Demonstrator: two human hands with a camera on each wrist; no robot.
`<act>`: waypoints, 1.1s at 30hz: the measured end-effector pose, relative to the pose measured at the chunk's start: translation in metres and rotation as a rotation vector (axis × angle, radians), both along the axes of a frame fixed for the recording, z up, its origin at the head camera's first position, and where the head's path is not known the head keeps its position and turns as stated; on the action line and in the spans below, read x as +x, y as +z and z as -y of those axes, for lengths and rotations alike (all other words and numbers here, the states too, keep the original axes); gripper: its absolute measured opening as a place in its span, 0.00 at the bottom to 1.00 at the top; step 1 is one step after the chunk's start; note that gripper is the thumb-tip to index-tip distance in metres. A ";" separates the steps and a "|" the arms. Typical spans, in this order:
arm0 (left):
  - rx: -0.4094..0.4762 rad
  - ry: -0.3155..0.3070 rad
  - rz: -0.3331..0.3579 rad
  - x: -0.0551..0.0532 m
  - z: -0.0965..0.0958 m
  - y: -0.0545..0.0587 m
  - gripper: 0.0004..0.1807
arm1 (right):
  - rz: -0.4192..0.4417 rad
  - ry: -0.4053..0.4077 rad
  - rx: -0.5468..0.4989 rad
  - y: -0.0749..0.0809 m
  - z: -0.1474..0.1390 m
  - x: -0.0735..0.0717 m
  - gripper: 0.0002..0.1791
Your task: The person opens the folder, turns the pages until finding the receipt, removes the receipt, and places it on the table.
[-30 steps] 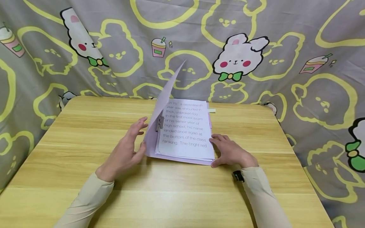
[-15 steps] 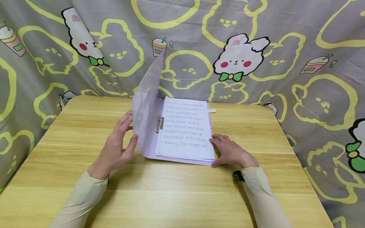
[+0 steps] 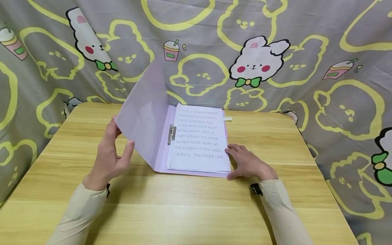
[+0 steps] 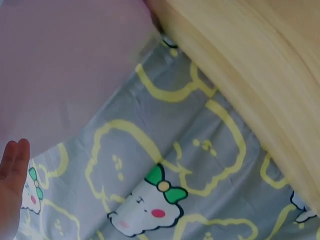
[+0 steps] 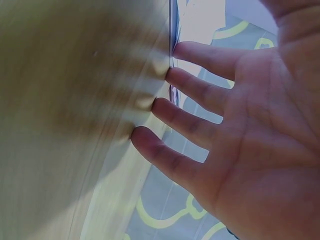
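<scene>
Partly opened lilac folder, metal clip, printed sheets; left hand wide at cover, right hand spread.

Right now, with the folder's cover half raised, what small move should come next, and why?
Likely lower the cover leftward to the table: it slants partway open at the left grip, while the right grip sits at the right edge of the folder.
</scene>
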State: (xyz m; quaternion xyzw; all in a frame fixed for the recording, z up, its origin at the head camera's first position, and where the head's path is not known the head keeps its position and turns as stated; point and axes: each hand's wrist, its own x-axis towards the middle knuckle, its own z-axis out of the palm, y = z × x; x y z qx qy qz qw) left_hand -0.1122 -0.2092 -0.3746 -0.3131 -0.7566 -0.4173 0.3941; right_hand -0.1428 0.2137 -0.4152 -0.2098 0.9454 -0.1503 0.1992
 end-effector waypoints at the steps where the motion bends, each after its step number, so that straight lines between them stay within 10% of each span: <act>1: 0.012 0.001 -0.005 0.001 0.001 0.002 0.39 | -0.001 0.002 -0.002 0.000 0.000 0.000 0.59; 21: 0.054 0.134 -0.135 0.008 0.019 0.035 0.26 | -0.008 0.011 -0.015 0.001 -0.001 0.000 0.58; 33: -0.138 0.307 -0.148 0.008 0.039 0.042 0.20 | -0.015 0.010 -0.015 0.001 -0.001 0.000 0.58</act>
